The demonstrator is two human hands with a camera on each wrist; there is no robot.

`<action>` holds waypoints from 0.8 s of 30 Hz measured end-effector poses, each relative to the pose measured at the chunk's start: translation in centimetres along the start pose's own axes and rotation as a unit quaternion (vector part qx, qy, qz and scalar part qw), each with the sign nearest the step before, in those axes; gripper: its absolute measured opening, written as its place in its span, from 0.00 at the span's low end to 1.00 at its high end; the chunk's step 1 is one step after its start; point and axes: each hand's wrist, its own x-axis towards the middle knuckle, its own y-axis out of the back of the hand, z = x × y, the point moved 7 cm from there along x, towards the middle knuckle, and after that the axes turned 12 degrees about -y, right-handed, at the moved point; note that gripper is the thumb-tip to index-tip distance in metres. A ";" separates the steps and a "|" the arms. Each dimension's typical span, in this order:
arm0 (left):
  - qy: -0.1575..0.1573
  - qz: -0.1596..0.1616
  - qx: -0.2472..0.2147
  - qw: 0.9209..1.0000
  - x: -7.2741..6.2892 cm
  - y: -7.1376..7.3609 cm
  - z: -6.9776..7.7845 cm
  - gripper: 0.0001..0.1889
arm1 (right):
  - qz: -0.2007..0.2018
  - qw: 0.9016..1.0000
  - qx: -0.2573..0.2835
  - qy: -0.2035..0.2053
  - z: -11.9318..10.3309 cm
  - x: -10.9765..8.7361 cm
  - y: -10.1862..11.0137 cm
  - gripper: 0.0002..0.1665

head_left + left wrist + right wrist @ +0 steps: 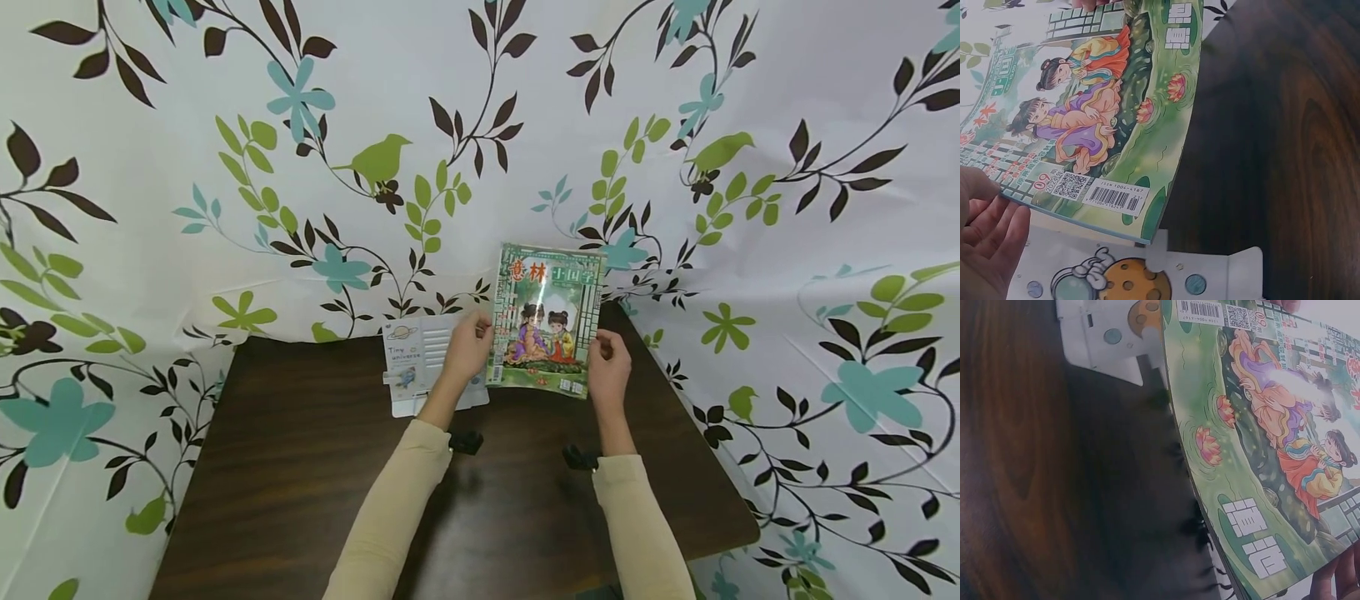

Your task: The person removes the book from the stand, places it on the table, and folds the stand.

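A green magazine [546,321] with two illustrated figures and red title characters on its cover is held up over the back of the table. My left hand [471,340] pinches its left edge, thumb in front, as the left wrist view also shows near the barcode. On the opposite edge, my right hand [609,363] grips the magazine with curled fingers. Behind the left hand stands a white printed board [405,367] reading "Tiny universe", with a planet and an astronaut drawn on it. The left forearm and the magazine hide part of it.
The dark wooden table [300,467] reaches back to a wall covering [420,75] patterned with leaves, birds and flowers. Folded white flaps [1107,365] of the board stick out at its base. A black wrist strap part shows by each sleeve.
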 end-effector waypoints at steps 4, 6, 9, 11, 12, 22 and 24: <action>0.007 -0.016 -0.002 1.000 -0.2 -0.7 -0.1 0.08 | 0.000 1.000 0.001 -0.009 0.7 -0.2 0.5 0.16; 0.007 -0.022 -0.001 1.000 -0.2 -1.1 0.0 0.07 | 0.003 1.000 0.001 -0.010 1.0 -0.2 0.8 0.16; 0.005 -0.027 0.000 1.000 -0.3 -1.7 0.1 0.07 | 0.005 1.000 0.001 -0.013 1.3 -0.2 1.2 0.16; 0.004 -0.026 0.002 1.000 -0.3 -1.8 0.0 0.07 | 0.005 1.000 0.003 -0.015 1.6 -0.2 1.3 0.16; 0.005 -0.026 0.004 1.000 -0.4 -1.9 -0.1 0.07 | 0.006 1.000 0.003 -0.018 1.7 -0.2 1.3 0.16; 0.035 -0.044 0.016 0.998 -1.2 -3.2 -0.8 0.08 | 0.018 0.999 -0.009 -0.030 3.7 -0.1 1.6 0.16; 0.034 -0.047 0.010 0.998 -1.3 -3.6 -1.0 0.09 | 0.019 0.999 -0.014 -0.031 4.0 -0.1 1.7 0.17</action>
